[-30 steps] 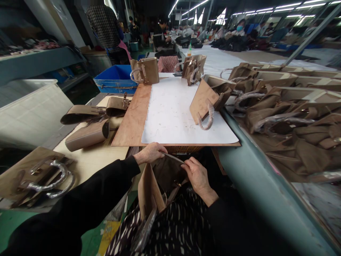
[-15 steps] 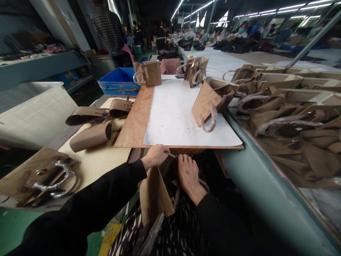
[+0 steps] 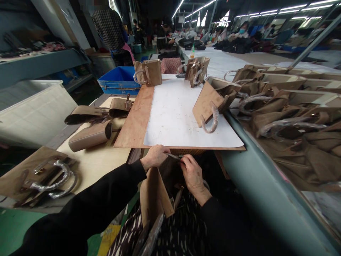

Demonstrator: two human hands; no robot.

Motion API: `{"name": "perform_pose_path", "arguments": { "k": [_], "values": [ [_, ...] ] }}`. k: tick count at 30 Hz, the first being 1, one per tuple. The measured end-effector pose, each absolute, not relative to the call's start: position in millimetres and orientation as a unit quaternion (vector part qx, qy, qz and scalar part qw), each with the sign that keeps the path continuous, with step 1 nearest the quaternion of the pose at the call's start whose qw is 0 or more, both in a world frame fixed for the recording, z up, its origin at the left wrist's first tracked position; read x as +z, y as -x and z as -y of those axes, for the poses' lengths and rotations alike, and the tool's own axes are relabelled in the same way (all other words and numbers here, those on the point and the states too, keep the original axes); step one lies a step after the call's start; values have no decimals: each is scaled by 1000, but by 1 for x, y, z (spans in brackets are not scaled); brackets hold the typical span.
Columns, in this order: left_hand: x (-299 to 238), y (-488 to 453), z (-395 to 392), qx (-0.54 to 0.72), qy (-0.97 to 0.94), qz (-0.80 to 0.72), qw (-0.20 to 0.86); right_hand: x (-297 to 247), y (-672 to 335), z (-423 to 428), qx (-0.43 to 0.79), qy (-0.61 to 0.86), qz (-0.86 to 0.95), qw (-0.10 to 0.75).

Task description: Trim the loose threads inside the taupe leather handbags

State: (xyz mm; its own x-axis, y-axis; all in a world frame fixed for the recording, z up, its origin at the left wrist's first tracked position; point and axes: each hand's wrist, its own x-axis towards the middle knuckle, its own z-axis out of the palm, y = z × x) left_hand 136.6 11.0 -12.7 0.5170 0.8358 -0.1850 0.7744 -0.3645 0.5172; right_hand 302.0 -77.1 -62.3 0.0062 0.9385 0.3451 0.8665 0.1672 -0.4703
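A tan handbag (image 3: 157, 192) rests on my lap just below the front edge of the wooden board (image 3: 134, 121). My left hand (image 3: 154, 156) is closed on the bag's upper rim at the left. My right hand (image 3: 193, 174) pinches the same rim a little to the right, fingers curled. The dark inside of the bag shows between the two hands. A wrapped handle hangs down at the bag's lower end.
A white sheet (image 3: 181, 113) covers the board, with tan bags (image 3: 210, 103) standing on it. More bags lie to the left (image 3: 90, 135) and are piled on the right (image 3: 293, 121). A blue crate (image 3: 118, 80) and a person in a checked top (image 3: 109, 28) are behind.
My right hand went down into the bag's mouth half a second ago and has come back up to pinch the rim. My left hand has stayed on the rim.
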Motion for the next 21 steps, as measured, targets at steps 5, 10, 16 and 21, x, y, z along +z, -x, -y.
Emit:
{"name": "perform_pose_path", "arguments": {
  "k": [5,10,16,21],
  "values": [
    [-15,-132,-13,69,-842,-438,307,-62,-299,72,68,635,702,315],
    [-13,-128,-16,45,-862,-402,305,-61,-295,71,94,650,689,306],
    [-1,-134,-15,-14,-901,-387,194,-64,-294,68,77,659,691,286],
    [7,-147,-9,-72,-923,-367,94,-63,-294,69,66,658,694,283]
  ]
}}
